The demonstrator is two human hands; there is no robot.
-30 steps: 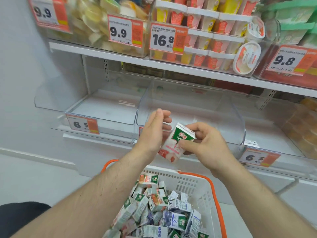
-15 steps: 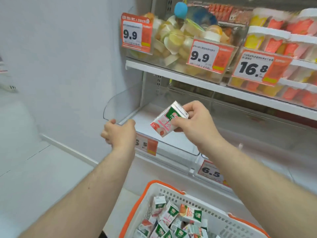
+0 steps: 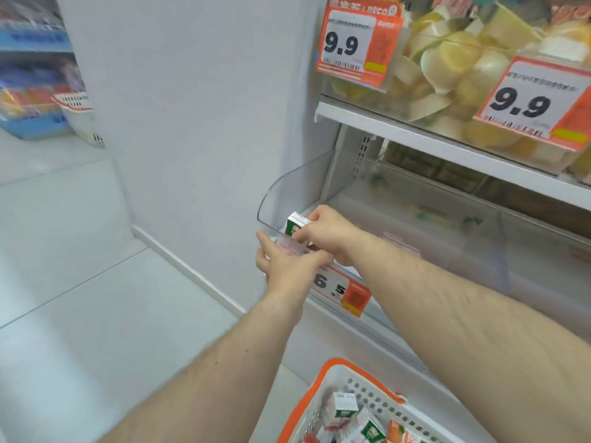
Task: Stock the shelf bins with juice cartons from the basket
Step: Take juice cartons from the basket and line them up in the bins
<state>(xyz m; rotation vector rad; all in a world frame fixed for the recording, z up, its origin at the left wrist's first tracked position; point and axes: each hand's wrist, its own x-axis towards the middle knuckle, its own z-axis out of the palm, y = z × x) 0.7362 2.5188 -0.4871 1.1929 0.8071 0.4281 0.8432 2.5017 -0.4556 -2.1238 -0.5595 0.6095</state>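
A small green, white and pink juice carton (image 3: 295, 226) stands upright in the front left corner of the clear plastic shelf bin (image 3: 287, 187). My right hand (image 3: 332, 233) grips the carton from the right, inside the bin. Fingers extended, my left hand (image 3: 284, 262) lies against the outside of the bin's front wall, just below the carton. The white basket with an orange rim (image 3: 323, 378) sits at the bottom of the view with several more cartons (image 3: 343, 407) in it.
A 6.5 price tag (image 3: 342, 290) hangs on the bin's front. The shelf above (image 3: 431, 139) carries a bin of fruit cups with 9.9 tags (image 3: 347, 43). A white side wall (image 3: 192, 123) stands left of the bin. Pale floor (image 3: 80, 282) spreads to the left.
My right hand has lowered the carton from above the bin into its front left corner. My left hand moved right and up to the bin's front wall. The view swung left.
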